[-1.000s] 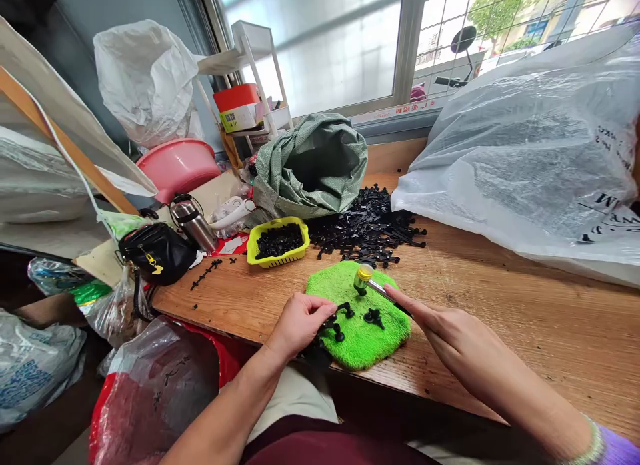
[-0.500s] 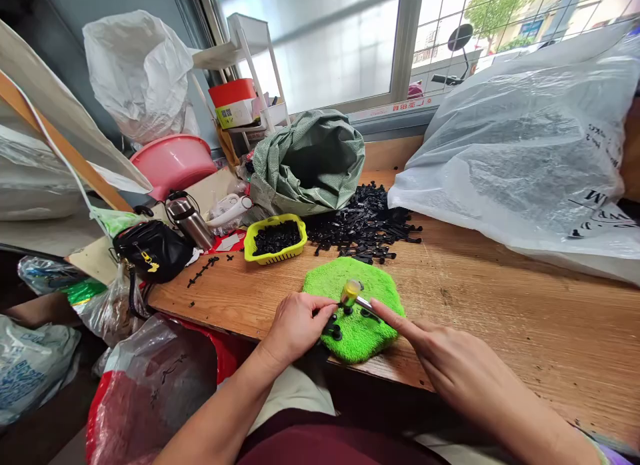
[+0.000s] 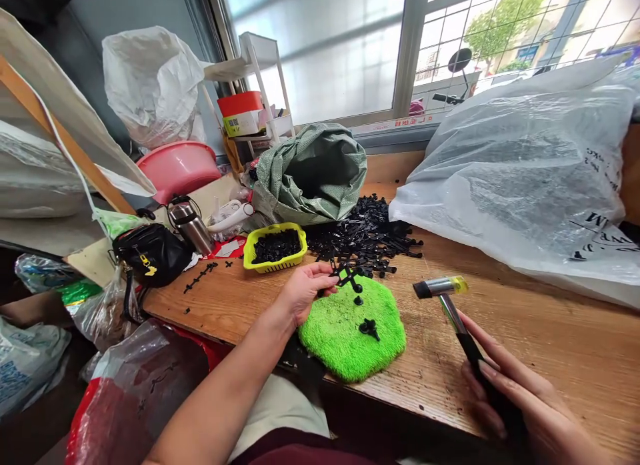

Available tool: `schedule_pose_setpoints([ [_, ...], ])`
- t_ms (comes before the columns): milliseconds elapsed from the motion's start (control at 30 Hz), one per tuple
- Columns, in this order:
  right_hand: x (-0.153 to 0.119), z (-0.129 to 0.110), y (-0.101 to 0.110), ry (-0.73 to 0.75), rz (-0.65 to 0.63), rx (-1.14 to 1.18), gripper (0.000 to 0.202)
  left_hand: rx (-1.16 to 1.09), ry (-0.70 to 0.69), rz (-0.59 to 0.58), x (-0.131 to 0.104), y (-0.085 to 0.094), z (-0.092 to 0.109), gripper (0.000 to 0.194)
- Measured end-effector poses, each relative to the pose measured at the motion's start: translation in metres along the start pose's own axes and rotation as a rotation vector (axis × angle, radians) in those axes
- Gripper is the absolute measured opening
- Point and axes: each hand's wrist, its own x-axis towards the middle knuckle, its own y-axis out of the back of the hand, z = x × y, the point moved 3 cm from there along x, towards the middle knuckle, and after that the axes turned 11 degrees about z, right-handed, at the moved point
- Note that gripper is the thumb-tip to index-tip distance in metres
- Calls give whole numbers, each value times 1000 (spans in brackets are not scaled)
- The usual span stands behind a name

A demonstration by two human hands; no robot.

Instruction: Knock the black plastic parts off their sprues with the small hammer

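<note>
My left hand (image 3: pixel 307 288) pinches a black plastic part (image 3: pixel 349 277) with branching arms and round ends, held over the far left edge of a bright green plush mat (image 3: pixel 345 341). Small black pieces (image 3: pixel 369 328) lie on the mat, one of them a small round one near the held part. In my right hand (image 3: pixel 525 391) is a mallet (image 3: pixel 440 287) with a black handle, one black face and one clear yellow face. Its head is raised above the wooden table, to the right of the mat, apart from everything.
Beyond the mat, a pile of black plastic parts (image 3: pixel 373 235) spreads before an open green woven sack (image 3: pixel 310 175). A yellow basket (image 3: pixel 275 265) holds small black pieces. A large white plastic bag (image 3: pixel 520 191) fills the back right; a black pouch (image 3: pixel 150 251) lies left.
The mallet has swung from the mat off to the right and up. My left hand has lifted and moved away, now holding the branching part; fewer black pieces lie on the mat.
</note>
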Motion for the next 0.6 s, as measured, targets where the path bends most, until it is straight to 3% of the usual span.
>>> schedule_pose_setpoints([
  [100, -6, 4, -4, -131, 38, 180, 59, -7, -6, -26, 8, -10, -4, 28],
  [300, -6, 3, -4, -154, 33, 216, 59, 12, -204, -55, 8, -11, -2, 23],
  [500, -2, 9, -1, -142, -14, 235, 60, -57, -246, 117, 11, -6, -8, 12],
  [600, 0, 11, 0, -127, -21, 242, 57, -125, -264, 110, 13, -4, -7, 10],
])
